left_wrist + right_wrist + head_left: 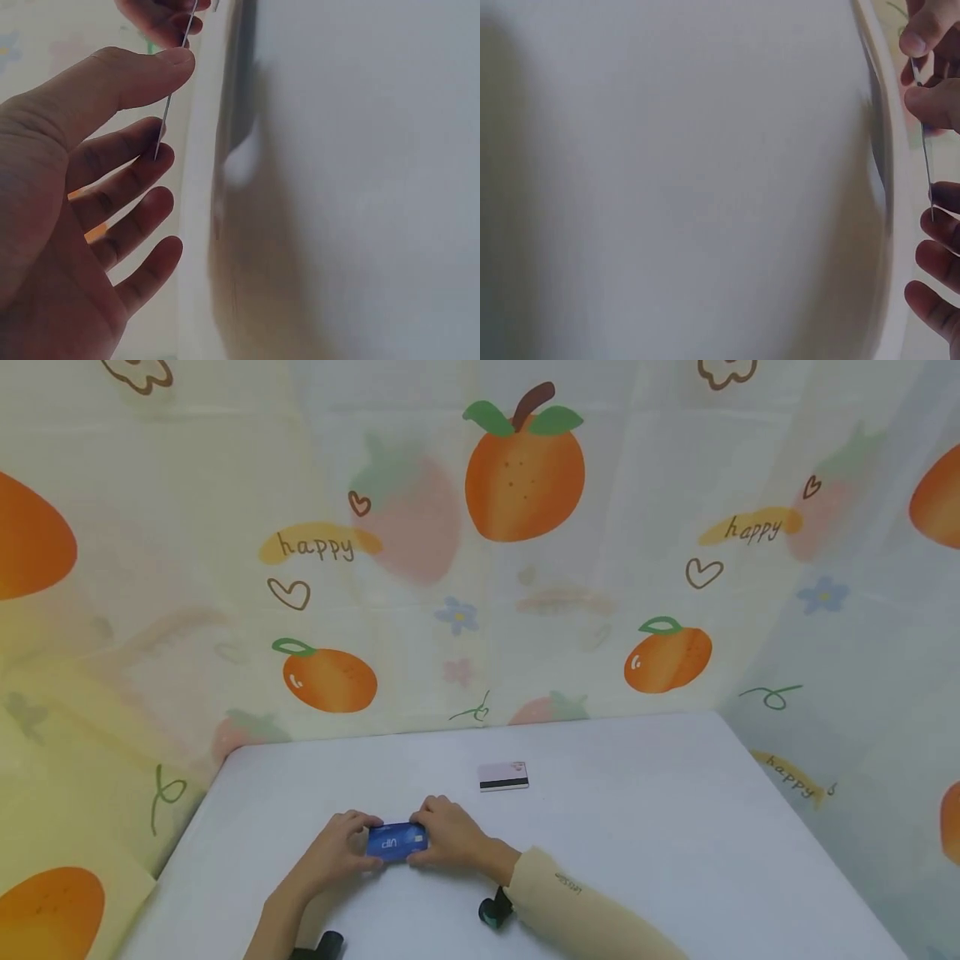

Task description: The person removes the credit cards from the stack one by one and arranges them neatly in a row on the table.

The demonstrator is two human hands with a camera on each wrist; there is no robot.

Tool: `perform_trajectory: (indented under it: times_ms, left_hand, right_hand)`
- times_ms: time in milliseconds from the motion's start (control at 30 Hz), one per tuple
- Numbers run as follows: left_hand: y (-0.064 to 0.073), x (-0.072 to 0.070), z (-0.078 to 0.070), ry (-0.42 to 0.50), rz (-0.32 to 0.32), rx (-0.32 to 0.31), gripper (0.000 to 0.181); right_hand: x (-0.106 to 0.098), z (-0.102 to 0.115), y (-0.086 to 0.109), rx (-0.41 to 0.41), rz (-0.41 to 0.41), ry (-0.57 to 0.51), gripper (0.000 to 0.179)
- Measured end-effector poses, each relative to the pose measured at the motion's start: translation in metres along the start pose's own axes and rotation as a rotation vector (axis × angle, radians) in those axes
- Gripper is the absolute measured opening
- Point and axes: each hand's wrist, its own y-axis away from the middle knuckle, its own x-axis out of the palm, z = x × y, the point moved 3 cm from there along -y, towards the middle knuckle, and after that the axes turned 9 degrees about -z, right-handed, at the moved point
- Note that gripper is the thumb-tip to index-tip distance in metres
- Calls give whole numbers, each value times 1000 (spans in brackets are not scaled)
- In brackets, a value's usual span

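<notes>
A blue bank-style card (393, 842) with white "VIP" lettering and a small chip is held up over the white table between both hands. My left hand (341, 847) pinches its left end between thumb and fingers. At the opposite end, my right hand (453, 835) grips it the same way. In the left wrist view the card (166, 112) appears edge-on as a thin line, with the thumb on one face and fingertips behind. The right wrist view also catches the thin card edge (927, 161) between thumb and fingers.
Farther back on the white table (622, 802) lies a pale card (504, 776) with a black magnetic stripe. Black wrist devices show below the left (328, 945) and right (495, 910) forearms. A fruit-printed cloth (420, 610) hangs behind the table and along its sides.
</notes>
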Motion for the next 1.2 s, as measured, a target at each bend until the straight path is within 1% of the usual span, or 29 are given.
perform_trajectory:
  times_ms: [133, 333, 467, 633, 733, 800, 833, 900, 933, 1000, 1067, 1200]
  left_hand:
    - [7, -9, 13, -5, 4, -19, 53]
    - [18, -20, 30, -23, 9, -43, 52]
    - [25, -26, 41, -44, 4, -49, 52]
    - [33, -34, 54, -68, -1, -51, 53]
    - [38, -37, 61, -73, -14, -52, 53]
    - [41, -40, 65, -81, -29, -34, 54]
    - [43, -41, 67, -84, -42, -24, 54]
    - [44, -42, 70, -87, -46, -18, 54]
    - [45, -43, 72, -91, -50, -19, 54]
    - [46, -44, 72, -88, -36, -35, 54]
    - [47, -44, 73, -87, -22, -47, 54]
    - [48, -45, 76, -98, -34, -57, 54]
  right_hand:
    - [8, 13, -8, -21, 4, 28, 58]
    - [21, 32, -17, -24, 23, 49, 58]
    - [26, 45, -21, -29, 11, 67, 58]
    - [32, 61, -26, -27, 2, 58, 57]
    - [37, 69, -28, -29, -2, 72, 56]
    - [41, 75, -31, -28, 0, 88, 56]
    - [43, 77, -32, -25, 3, 91, 55]
    - [44, 82, -33, -15, 13, 101, 55]
    - [45, 84, -34, -13, 14, 107, 54]
    - [45, 87, -34, -2, 17, 107, 53]
    - [45, 89, -33, -3, 5, 125, 52]
    - [50, 92, -34, 6, -30, 143, 49]
